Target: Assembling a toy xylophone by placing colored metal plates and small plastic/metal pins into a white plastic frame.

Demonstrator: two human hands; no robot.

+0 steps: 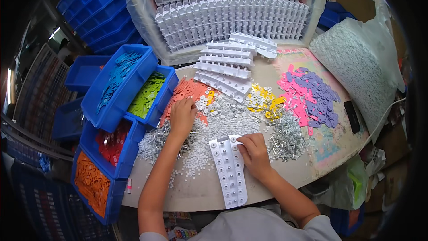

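White studded peg tray (pixel 228 172): one, at the table's (pixel 194 196) near edge. Right hand (pixel 256 154): fingers bunched at tray's far right corner, grip unclear. Left hand (pixel 183 116): beyond tray, leftward, by coral tabs (pixel 182 90); finger closure hidden. Right of tray: metal pins (pixel 287 138). Beyond tray: white discs (pixel 232 120).

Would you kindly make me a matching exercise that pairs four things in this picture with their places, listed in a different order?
Column one
1. Left hand
2. Right hand
3. Purple pieces
4. Dark orange pieces

Column two
A. Inside a blue bin
B. By the coral pieces
C. Next to the pink pieces
D. At the far right corner of the white tray

Right pairs: 1-B, 2-D, 3-C, 4-A
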